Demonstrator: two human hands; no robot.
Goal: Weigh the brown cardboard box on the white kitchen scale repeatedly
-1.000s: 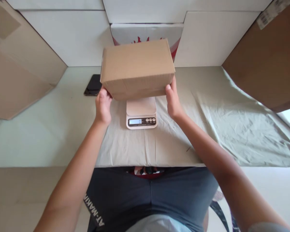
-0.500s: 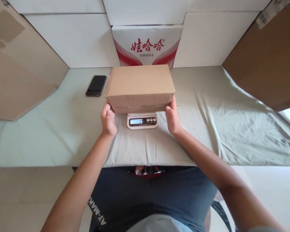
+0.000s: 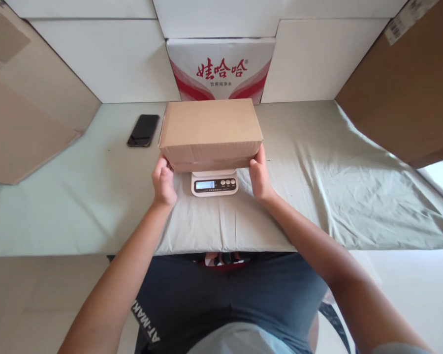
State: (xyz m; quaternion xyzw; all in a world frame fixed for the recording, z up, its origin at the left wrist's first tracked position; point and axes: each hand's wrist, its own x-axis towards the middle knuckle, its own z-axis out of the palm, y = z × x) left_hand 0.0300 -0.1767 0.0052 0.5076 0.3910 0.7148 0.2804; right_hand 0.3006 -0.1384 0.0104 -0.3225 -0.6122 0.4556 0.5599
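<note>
Box (image 3: 210,130) lowered, hiding scale (image 3: 214,184) platform

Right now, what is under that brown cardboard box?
A small white scale sits under the cardboard box; only its front strip with display and buttons shows. Its weighing platform is covered, so contact cannot be told.

Home packing corner: digital scale (image 3: 214,183), stacked cartons (image 3: 220,69), cloth-covered table (image 3: 317,196).
</note>
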